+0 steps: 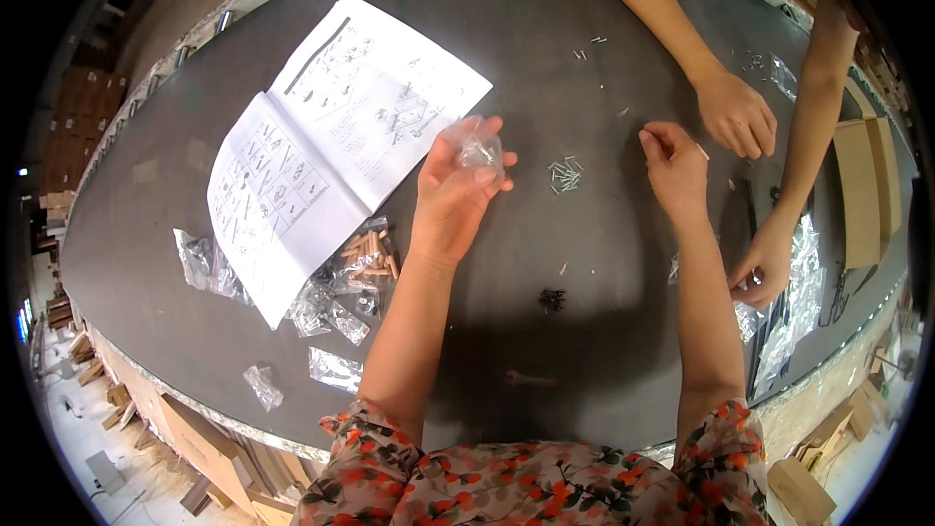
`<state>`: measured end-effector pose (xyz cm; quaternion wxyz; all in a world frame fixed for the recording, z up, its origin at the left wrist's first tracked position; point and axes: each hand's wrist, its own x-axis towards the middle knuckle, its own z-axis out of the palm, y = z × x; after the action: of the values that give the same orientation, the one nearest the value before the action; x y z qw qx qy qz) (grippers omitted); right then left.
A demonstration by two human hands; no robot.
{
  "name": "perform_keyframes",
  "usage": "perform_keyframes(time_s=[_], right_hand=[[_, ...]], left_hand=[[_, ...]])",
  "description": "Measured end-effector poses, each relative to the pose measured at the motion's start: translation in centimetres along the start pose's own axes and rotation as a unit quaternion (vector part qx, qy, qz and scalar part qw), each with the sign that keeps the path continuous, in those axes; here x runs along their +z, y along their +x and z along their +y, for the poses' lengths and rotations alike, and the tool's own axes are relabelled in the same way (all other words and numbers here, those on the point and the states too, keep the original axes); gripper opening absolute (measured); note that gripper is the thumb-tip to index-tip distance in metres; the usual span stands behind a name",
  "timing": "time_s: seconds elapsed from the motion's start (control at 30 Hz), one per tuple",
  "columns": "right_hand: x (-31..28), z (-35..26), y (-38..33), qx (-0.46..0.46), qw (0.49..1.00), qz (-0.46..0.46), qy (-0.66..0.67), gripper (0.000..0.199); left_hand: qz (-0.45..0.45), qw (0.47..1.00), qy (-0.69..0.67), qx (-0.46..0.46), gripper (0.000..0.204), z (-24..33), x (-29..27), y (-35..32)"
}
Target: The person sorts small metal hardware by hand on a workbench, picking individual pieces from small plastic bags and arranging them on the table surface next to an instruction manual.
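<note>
Your left hand [450, 197] pinched a small clear bag [479, 148] above the dark table [526, 19]. Your right hand [674, 168] rested fingers curled, empty. Silver screws [565, 175] lay emptied between them; bagged wooden dowels [370, 253] beside the instruction sheet [331, 136] remained unopened.

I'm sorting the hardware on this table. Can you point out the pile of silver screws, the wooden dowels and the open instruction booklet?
pile of silver screws [565, 175], head view, middle of the pile
wooden dowels [370, 253], head view, middle of the bundle
instruction booklet [331, 136], head view, near its centre fold
</note>
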<state>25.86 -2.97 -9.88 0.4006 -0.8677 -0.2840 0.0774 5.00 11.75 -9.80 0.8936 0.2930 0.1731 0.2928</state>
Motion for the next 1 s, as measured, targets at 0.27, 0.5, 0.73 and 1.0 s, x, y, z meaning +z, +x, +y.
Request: perform_keyframes(time_s=[0.27,0.5,0.73,1.0], right_hand=[[0.7,-0.1,1.1,-0.07,0.996,0.041,-0.023,0.012],[1.3,-1.5,2.1,-0.056,0.992,0.037,-0.109,0.018],[1.9,-1.3,1.7,-0.121,0.985,0.012,-0.123,0.011],[1.6,-2.7,-1.8,-0.172,0.978,-0.118,-0.019,0.006]], left_hand=[[-0.056,0.997,-0.062,0.006,0.055,-1.7,-1.7,1.3],[-0.045,0.997,-0.065,-0.007,0.054,-1.6,-1.5,1.5],[-0.059,0.996,-0.067,-0.002,0.054,-1.7,-1.4,1.5],[-0.06,0.997,-0.053,0.003,0.054,-1.8,-1.7,1.6]])
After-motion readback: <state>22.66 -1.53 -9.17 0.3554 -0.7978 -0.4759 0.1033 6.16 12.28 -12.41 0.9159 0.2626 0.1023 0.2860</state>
